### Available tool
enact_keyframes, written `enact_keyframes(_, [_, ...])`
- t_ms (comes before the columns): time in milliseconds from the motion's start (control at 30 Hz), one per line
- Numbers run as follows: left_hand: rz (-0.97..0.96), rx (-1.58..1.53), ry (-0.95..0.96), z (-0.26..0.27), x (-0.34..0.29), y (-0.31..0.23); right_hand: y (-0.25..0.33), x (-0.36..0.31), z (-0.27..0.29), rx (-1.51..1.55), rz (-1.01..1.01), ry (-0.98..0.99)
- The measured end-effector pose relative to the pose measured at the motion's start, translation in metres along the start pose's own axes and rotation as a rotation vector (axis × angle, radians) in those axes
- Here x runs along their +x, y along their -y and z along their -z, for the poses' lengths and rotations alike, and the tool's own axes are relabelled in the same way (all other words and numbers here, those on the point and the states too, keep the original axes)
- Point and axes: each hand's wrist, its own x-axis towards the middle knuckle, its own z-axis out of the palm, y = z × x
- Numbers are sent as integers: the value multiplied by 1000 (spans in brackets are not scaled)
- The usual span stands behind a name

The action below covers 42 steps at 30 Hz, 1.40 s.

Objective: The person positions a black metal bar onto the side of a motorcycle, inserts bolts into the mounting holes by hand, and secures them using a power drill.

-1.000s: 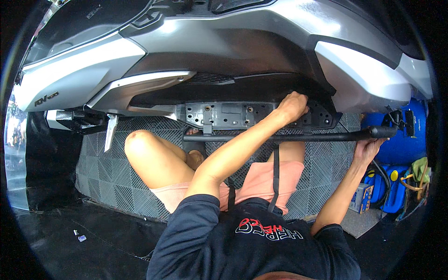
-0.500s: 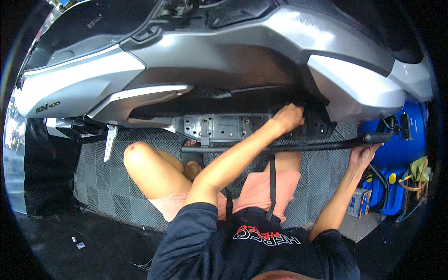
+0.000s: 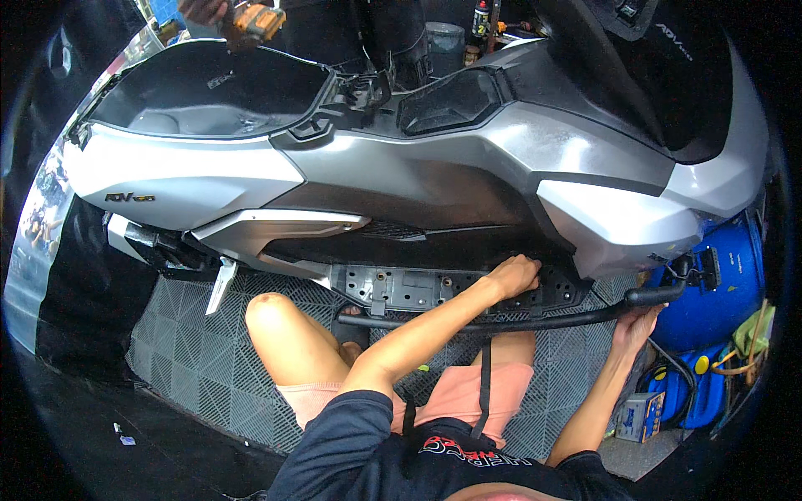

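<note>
A silver and grey scooter (image 3: pixel 401 179) spans the view in front of me. Along its lower side runs a dark perforated metal plate (image 3: pixel 409 290), with a long black tubular bar (image 3: pixel 568 316) below it. My left hand (image 3: pixel 515 277) is closed against the right part of the plate; its fingertips and anything in them are hidden. Near the bar's right end, my right hand (image 3: pixel 637 326) grips it from below, fingers partly hidden behind the tube.
Across the scooter, another person's hand (image 3: pixel 203 10) holds an orange cordless power tool (image 3: pixel 259 21). On the right stand a blue drum (image 3: pixel 735 292), a blue machine with yellow knobs (image 3: pixel 706 397) and a small box (image 3: pixel 641 417). Grey ribbed tiles (image 3: pixel 200 359) cover the floor.
The view has tilted up, so the scooter sits lower and more of its seat side shows. The other person's hand with the power tool has come into view. Both my hands keep their places.
</note>
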Motion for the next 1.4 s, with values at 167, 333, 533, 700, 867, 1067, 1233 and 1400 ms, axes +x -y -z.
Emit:
enact_keyframes(167, [-267, 106, -27, 2, -4, 12, 0, -8, -12, -22, -30, -3])
enact_keyframes(333, [-388, 273, 100, 13, 6, 10, 0, -1, 2, -29, -35, 18])
enact_keyframes(533, [-559, 297, 148, 16, 8, 18, 2, -6, -13, 36, -80, 42])
enact_keyframes(700, [-682, 492, 165, 20, 9, 35, -7, -4, -20, 70, -52, 20])
enact_keyframes(867, [-761, 580, 292, 32, 23, 11, 4, -1, -17, 90, -22, 43])
enact_keyframes(1067, [-236, 273, 133, 40, -13, -10, -5, 6, -10, 48, 5, 39])
enact_keyframes(1233, [-1, -161, 9, 95, -95, -36, -8, -4, -9, 77, -188, -20])
enact_keyframes(1400, [51, -333, -21, 182, -161, -82, -12, 8, 28, -22, -37, 11])
